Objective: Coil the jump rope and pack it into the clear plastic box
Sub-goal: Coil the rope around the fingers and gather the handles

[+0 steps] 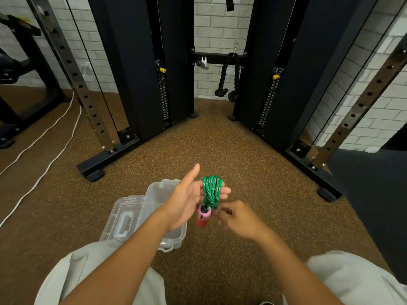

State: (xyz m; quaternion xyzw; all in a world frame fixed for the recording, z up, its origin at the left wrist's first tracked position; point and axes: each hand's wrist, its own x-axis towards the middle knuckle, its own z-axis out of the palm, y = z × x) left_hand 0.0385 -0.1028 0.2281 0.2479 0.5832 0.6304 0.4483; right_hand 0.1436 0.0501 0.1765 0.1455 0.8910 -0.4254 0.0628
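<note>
White cable [39, 148] trails across the speckled brown rubber floor [220, 142] at the far left, running past a perforated steel upright [72, 71]. Beside it stands a black cable machine [141, 69] with two weight stacks, a black rope attachment [229, 80] hanging from the crossbar between them (well behind the work).

Nearer, on the floor just by the person's left knee, sits the clear plastic box [154, 192], open, with its lid [123, 219] lying flat to its left; I see nothing inside, though the left forearm crosses over much of it.

The left hand [187, 199] is held palm up above the box's right edge, fingers straight and spread, thumb pointing away. The green jump rope [211, 190] is wound in several loops around those fingers, and its pink and red handle [203, 216] dangles below the palm.

The right hand [237, 219] is just to the right of the handle, its fingers loosely curled toward the rope's lower end; motion blur hides whether they pinch a strand.
</note>
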